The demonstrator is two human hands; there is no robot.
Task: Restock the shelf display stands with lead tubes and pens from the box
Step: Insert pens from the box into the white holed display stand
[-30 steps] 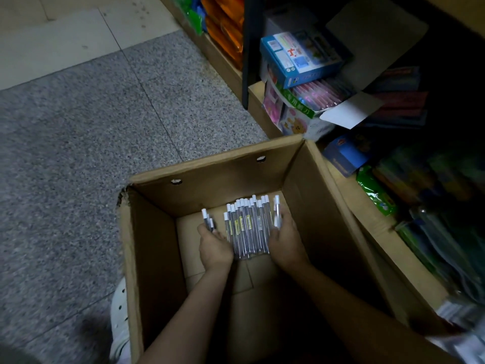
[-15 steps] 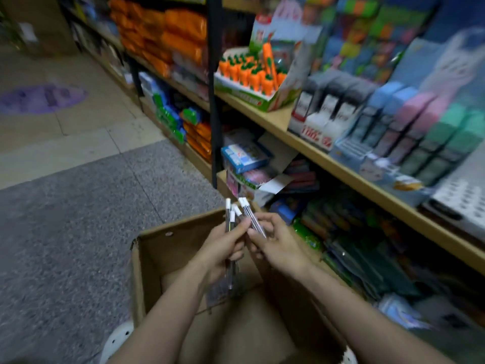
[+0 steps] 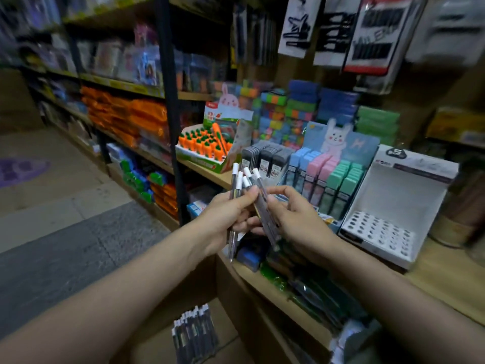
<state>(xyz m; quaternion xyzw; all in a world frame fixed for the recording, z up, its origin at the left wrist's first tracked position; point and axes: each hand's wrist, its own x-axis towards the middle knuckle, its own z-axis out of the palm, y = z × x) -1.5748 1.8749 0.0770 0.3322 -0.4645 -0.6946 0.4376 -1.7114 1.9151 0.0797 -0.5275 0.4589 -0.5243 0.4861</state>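
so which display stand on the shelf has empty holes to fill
The white stand at the far right: its perforated base shows rows of open holes, while the bunny stand and the carrot box are full.

A tray of orange carrot-shaped erasers stands on the shelf beyond the hands, stacked orange packets lie further off to their left, and black hair-clip cards hang above them.

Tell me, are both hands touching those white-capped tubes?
Touching. The head view shows the left hand and right hand both gripping the tubes.
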